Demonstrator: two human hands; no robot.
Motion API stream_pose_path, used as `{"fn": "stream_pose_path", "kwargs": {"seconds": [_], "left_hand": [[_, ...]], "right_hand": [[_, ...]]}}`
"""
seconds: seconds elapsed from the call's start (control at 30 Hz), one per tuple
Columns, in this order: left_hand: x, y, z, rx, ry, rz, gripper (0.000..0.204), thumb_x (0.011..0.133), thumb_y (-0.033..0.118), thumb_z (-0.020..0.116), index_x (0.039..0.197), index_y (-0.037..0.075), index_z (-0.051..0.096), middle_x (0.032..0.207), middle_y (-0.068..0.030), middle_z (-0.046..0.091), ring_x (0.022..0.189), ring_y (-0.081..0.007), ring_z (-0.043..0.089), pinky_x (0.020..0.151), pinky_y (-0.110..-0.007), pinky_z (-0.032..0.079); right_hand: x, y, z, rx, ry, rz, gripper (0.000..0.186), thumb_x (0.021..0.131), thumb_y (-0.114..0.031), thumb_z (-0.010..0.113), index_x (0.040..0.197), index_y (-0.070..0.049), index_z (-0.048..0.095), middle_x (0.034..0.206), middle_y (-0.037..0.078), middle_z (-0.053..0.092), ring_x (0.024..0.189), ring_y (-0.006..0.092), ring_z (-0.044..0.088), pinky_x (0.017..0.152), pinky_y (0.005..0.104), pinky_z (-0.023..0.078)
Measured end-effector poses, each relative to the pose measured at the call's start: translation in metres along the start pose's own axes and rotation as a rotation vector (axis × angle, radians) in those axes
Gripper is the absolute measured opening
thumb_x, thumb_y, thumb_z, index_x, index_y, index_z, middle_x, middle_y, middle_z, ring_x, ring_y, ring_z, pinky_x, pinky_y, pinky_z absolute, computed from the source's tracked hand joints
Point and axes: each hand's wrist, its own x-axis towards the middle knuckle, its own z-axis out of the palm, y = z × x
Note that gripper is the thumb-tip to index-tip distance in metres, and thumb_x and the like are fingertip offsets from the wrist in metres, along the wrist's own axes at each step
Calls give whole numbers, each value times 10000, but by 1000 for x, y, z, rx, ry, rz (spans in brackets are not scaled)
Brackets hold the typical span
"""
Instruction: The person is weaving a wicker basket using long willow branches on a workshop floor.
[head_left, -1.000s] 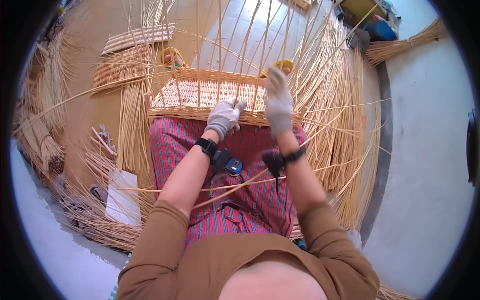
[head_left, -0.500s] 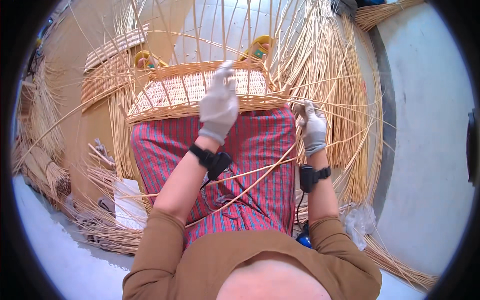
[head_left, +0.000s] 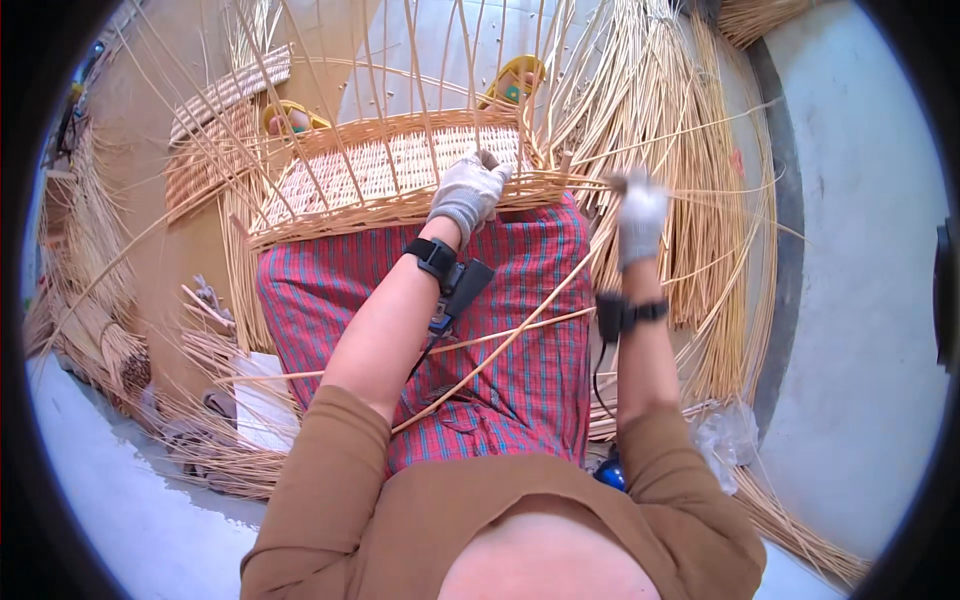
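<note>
A partly woven wicker basket (head_left: 400, 165) rests on its base across my lap, pale in the middle, with upright stakes rising from its edges. My left hand (head_left: 470, 190), in a whitish glove, is at the near side wall, its fingers closed around the foot of a stake (head_left: 477, 115). Off the basket's right corner, my right hand (head_left: 642, 215), also gloved, is blurred by motion. Long wicker strands (head_left: 590, 183) run from the near wall into its fingers, which look closed on them, and loose ends trail out to the right.
A red checked cloth (head_left: 500, 270) covers my lap, with two loose canes (head_left: 510, 365) across it. A large bundle of wicker rods (head_left: 660, 90) lies at the right. Woven panels (head_left: 225, 130) and more bundles (head_left: 90, 310) are at the left. Yellow slippers (head_left: 515, 80) show beyond the basket.
My left hand has come down and right from above the basket's middle to the near wall, and its fingers have closed. My right hand has moved slightly up and right.
</note>
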Motion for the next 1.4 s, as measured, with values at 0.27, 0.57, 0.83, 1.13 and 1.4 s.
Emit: {"fn": "stream_pose_path", "kwargs": {"seconds": [0.27,0.57,0.83,1.13,1.4], "left_hand": [[-45,-26,-12,-353,34,337,622,966,92,719,1524,105,445,1058,-137,716,748,-164,700,633,-353,586],[-69,-197,-286,-599,639,451,471,1059,489,560,1084,43,711,949,-72,712,862,-193,671,827,-324,550],[-48,-245,-293,-1282,144,357,945,960,846,260,854,42,745,747,-94,702,731,-219,650,645,-287,531],[-44,-244,-295,-1123,257,326,871,1012,758,308,1081,-3,725,867,-98,703,848,-240,669,848,-337,555],[-103,-190,-260,-121,1070,388,159,1015,134,673,1132,30,703,994,-112,734,910,-248,709,896,-378,564]], "right_hand": [[-48,20,46,-800,-480,-1002,391,920,-329,750,1245,-114,709,1297,171,680,1199,367,632,1040,447,503],[-43,-26,96,-1497,-702,-447,758,914,-730,581,1250,-69,738,1254,210,717,1205,371,665,1052,469,497],[-34,-17,117,-1595,-603,-229,800,856,-758,632,1117,-18,786,1108,218,764,1090,365,721,977,447,546],[-34,-3,101,-1553,-645,-327,703,933,-646,620,1319,-61,672,1352,261,645,1251,416,629,1062,462,500],[-121,25,5,-1130,-704,-887,423,854,-281,776,1222,-90,694,1223,178,696,1111,391,661,1018,475,516]]}}
